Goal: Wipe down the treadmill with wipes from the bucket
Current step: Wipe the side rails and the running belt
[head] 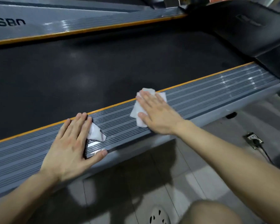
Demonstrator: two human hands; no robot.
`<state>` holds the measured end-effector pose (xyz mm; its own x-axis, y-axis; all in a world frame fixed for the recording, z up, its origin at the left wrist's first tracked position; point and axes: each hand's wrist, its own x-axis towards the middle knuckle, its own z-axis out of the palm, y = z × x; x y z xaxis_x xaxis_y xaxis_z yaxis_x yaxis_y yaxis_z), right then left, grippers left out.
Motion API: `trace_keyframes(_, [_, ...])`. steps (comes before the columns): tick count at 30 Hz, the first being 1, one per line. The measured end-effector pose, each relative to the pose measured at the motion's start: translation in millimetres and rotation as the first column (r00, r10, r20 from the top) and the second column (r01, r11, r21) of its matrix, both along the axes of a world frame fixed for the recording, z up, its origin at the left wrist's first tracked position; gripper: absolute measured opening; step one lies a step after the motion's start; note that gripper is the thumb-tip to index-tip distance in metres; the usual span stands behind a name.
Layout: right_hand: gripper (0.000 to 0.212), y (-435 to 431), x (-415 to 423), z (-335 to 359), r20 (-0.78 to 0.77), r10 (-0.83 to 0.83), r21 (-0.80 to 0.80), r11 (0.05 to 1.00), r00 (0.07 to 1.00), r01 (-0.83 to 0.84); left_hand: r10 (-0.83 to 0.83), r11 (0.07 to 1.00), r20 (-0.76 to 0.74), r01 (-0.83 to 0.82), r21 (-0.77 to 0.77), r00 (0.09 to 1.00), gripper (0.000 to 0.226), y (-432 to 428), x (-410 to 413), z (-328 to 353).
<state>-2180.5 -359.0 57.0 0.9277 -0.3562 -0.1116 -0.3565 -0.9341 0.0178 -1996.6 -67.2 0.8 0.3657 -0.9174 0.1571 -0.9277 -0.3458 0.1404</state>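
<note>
Left hand [71, 143] grip flat, fingers straight and together, pressing a white wipe [96, 134] onto the treadmill side rail [217, 88]; the wipe pokes out beside the index finger. Right hand [157, 113] likewise: fingers spread flat on a second wipe [137, 109] further along the rail, at the orange trim [200, 77]. Black belt [103, 65] beyond. Floor outlet [253, 140] at right.

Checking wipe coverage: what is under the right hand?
A crumpled white wipe lies under the flat right hand on the grey ribbed side rail. The palm covers its middle.
</note>
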Motion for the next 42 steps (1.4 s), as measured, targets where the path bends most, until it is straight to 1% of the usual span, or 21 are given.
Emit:
trace_keyframes(3, [0.069,47.2,28.9,-6.3,-0.009,0.162,0.012,0.987,0.987,-0.162,0.005,1.000,-0.027,-0.005,0.012,1.000,0.114,-0.6,-2.4,3.2])
trace_keyframes(6, [0.067,59.9,39.2,-10.6,-0.030,0.189,-0.003,0.982,0.982,-0.189,-0.006,1.000,-0.048,0.006,-0.001,0.999,0.114,1.1,-3.0,4.2])
trace_keyframes(9, [0.067,54.1,42.0,-9.2,-0.038,0.197,0.024,0.980,0.980,-0.197,-0.040,0.999,-0.074,0.040,-0.007,0.996,0.113,1.1,3.5,3.5])
trace_keyframes(11, [0.068,49.4,37.6,-13.7,-0.018,0.228,0.002,0.974,0.974,-0.228,0.003,1.000,-0.060,-0.005,-0.031,0.998,0.114,2.5,1.5,-1.0])
trace_keyframes(14, [0.068,24.5,10.7,-7.9,-0.022,0.235,0.049,0.971,0.972,-0.233,0.057,0.998,-0.123,-0.054,0.031,0.991,0.117,-11.4,-13.0,2.0])
trace_keyframes(16, [0.069,-12.1,-18.1,-0.5,-0.024,0.186,0.010,0.982,0.982,-0.186,0.082,0.997,-0.123,-0.079,0.025,0.989,0.118,-33.2,-32.8,9.0])
trace_keyframes(18, [0.073,-64.3,-51.7,10.8,-0.021,0.116,0.023,0.993,0.993,-0.116,0.073,0.997,-0.137,-0.068,0.042,0.988,0.119,-71.4,-54.9,18.5])
trace_keyframes(21, [0.088,-162.2,-115.1,28.5,-0.017,-0.111,-0.013,0.994,0.994,0.111,0.084,0.996,-0.199,-0.081,0.026,0.976,0.121,-132.3,-88.9,30.1])
trace_keyframes(22, [0.089,-196.4,-135.1,35.9,-0.018,-0.206,-0.029,0.978,0.978,0.205,0.082,0.997,-0.222,-0.081,0.012,0.972,0.122,-152.2,-98.3,33.9])
trace_keyframes(24, [0.081,-242.5,-163.8,51.1,-0.056,-0.363,-0.048,0.932,0.930,0.360,0.069,0.997,-0.227,-0.072,-0.005,0.972,0.117,-189.4,-113.7,39.5])
trace_keyframes(26, [0.071,-248.8,-167.4,54.4,-0.060,-0.412,-0.071,0.910,0.909,0.408,0.098,0.995,-0.225,-0.101,-0.003,0.970,0.103,-219.3,-126.1,41.9])
trace_keyframes(27, [0.071,-238.8,-160.8,51.3,-0.054,-0.382,-0.070,0.923,0.922,0.378,0.127,0.991,-0.225,-0.131,-0.003,0.966,0.097,-230.4,-132.6,42.1])
trace_keyframes(28, [0.074,-223.1,-150.4,46.8,-0.050,-0.310,-0.058,0.950,0.950,0.307,0.162,0.986,-0.215,-0.168,-0.008,0.963,0.092,-238.5,-139.3,41.2])
trace_keyframes(30, [0.081,-180.9,-121.4,37.9,-0.032,-0.086,-0.034,0.996,0.996,0.084,0.225,0.972,-0.145,-0.232,-0.030,0.963,0.087,-246.2,-147.5,36.4])
trace_keyframes(32, [0.074,-139.4,-92.6,30.7,-0.027,0.105,-0.030,0.994,0.994,-0.106,0.239,0.969,-0.115,-0.244,-0.031,0.964,0.085,-246.6,-148.3,32.4])
trace_keyframes(35, [0.062,-111.0,-74.3,25.4,-0.012,0.234,-0.017,0.972,0.972,-0.234,0.240,0.968,-0.099,-0.246,-0.046,0.966,0.086,-242.7,-143.8,29.4])
trace_keyframes(37, [0.061,-130.3,-87.7,29.0,-0.026,0.270,-0.001,0.963,0.963,-0.270,0.252,0.965,-0.078,-0.257,-0.050,0.964,0.086,-243.7,-143.7,27.6])
trace_keyframes(38, [0.064,-152.7,-99.5,32.1,-0.041,0.251,0.007,0.968,0.967,-0.251,0.260,0.963,-0.066,-0.264,-0.054,0.963,0.086,-243.9,-144.5,26.2])
trace_keyframes(39, [0.070,-179.5,-113.7,37.0,-0.048,0.191,0.007,0.982,0.980,-0.191,0.268,0.960,-0.056,-0.271,-0.064,0.962,0.085,-244.0,-145.1,25.1])
trace_keyframes(41, [0.091,-242.9,-145.5,47.5,-0.019,-0.007,-0.025,1.000,1.000,0.007,0.272,0.958,-0.049,-0.275,-0.078,0.961,0.084,-245.3,-145.0,24.8])
trace_keyframes(42, [0.096,-267.5,-159.7,53.2,-0.011,-0.129,-0.030,0.991,0.992,0.128,0.274,0.958,-0.048,-0.277,-0.074,0.961,0.084,-246.0,-144.4,25.0])
